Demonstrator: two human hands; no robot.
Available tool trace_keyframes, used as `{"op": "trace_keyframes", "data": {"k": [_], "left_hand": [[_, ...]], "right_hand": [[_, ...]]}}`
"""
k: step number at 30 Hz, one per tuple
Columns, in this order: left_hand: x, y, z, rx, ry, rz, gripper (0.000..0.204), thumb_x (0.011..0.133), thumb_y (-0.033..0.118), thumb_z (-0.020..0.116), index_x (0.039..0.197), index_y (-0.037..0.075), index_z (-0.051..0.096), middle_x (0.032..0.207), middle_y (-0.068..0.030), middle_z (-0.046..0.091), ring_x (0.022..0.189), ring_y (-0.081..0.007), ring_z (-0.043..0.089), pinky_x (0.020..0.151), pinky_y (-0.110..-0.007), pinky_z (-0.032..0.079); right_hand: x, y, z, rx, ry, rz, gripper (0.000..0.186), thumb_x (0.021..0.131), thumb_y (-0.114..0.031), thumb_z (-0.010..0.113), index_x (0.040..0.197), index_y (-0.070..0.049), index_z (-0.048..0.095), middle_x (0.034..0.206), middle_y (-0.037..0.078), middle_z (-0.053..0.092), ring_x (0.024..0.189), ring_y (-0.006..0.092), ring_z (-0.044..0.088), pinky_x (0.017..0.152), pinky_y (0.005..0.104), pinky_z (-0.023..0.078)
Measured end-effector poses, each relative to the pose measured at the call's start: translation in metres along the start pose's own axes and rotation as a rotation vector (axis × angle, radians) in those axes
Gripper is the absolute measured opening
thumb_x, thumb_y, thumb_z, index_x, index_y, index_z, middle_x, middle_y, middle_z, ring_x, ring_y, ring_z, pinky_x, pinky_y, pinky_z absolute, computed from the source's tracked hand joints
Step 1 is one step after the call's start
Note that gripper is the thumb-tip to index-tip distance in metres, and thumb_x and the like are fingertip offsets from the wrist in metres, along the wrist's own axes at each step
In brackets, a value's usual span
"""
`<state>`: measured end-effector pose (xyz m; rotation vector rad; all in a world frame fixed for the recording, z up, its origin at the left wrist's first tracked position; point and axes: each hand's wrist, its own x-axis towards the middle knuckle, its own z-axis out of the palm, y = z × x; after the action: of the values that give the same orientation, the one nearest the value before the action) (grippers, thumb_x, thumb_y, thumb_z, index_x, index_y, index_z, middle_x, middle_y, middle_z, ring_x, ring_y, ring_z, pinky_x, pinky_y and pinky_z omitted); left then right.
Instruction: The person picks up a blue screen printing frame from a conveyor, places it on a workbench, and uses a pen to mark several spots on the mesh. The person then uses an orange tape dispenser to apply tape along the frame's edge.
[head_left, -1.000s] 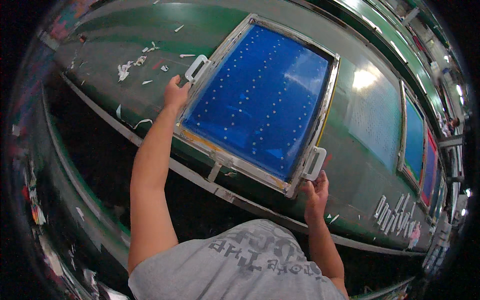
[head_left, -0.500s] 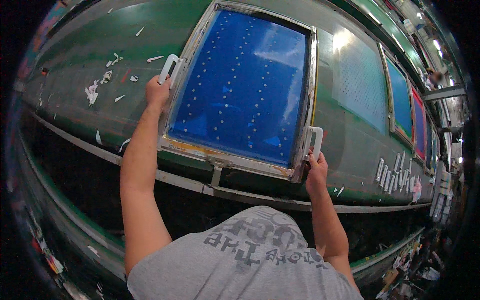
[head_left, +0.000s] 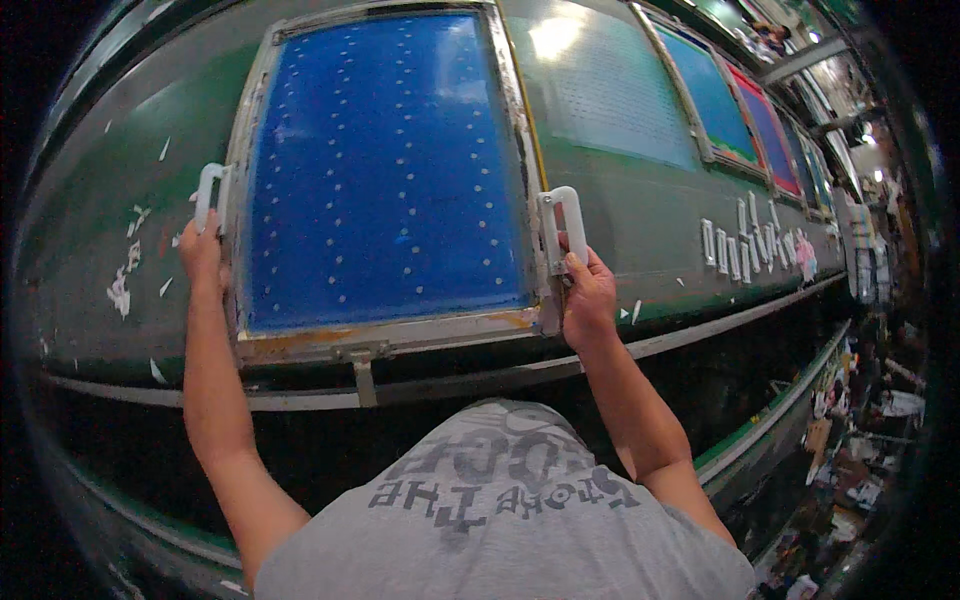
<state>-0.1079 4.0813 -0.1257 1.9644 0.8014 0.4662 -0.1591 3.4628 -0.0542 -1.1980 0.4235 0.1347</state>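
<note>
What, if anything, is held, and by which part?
The blue-screened frame, by the lower ends of its left handle (left hand) and right handle (right hand).

Workshop — framed screens [head_left: 385, 175], long green table [head_left: 640, 235]

Left arm [head_left: 212, 385] bare, reaching forward, elbow slightly bent, forearm nearly upright in view. Left grip [head_left: 202, 255] closed, fingers curled. Right arm [head_left: 635, 405] bare, bent at elbow, forearm slanting up and leftward. Right grip [head_left: 592, 300] closed, thumb [head_left: 576, 266] uppermost. Grips well apart, left slightly farther forward.
</note>
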Motion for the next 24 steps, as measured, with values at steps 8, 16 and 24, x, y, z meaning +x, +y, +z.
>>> {"op": "trace_keyframes", "data": {"k": [8, 16, 24], "left_hand": [[-0.061, 0.101, -0.018, -0.389, -0.027, -0.014, 0.029, 0.109, 0.022, 0.071, 0.126, -0.002, 0.072, 0.108, -0.0046, 0.072, 0.093, -0.0135, 0.064, 0.083, -0.034, 0.052], [-0.151, 0.193, 0.020, -0.478, -0.032, 0.113, 0.025, 0.107, 0.021, 0.075, 0.122, 0.001, 0.073, 0.100, -0.0004, 0.070, 0.091, -0.0110, 0.062, 0.082, -0.032, 0.051], [-0.286, 0.295, 0.095, -0.573, -0.157, 0.188, 0.025, 0.105, 0.024, 0.078, 0.118, 0.003, 0.071, 0.097, 0.0018, 0.066, 0.085, -0.0090, 0.060, 0.078, -0.030, 0.049]], "right_hand": [[-0.026, -0.054, -0.034, 0.039, -0.028, -0.152, 0.035, 0.111, -0.012, 0.059, 0.144, -0.002, 0.068, 0.119, 0.006, 0.074, 0.101, 0.0147, 0.071, 0.091, 0.0340, 0.061], [-0.048, -0.099, -0.146, 0.252, -0.061, -0.232, 0.037, 0.111, -0.007, 0.056, 0.146, 0.002, 0.064, 0.132, 0.012, 0.073, 0.111, 0.0185, 0.072, 0.097, 0.0340, 0.060], [-0.072, -0.129, -0.300, 0.237, -0.025, -0.371, 0.037, 0.111, -0.008, 0.055, 0.145, 0.003, 0.065, 0.132, 0.011, 0.074, 0.111, 0.0164, 0.072, 0.096, 0.0318, 0.060]]}}
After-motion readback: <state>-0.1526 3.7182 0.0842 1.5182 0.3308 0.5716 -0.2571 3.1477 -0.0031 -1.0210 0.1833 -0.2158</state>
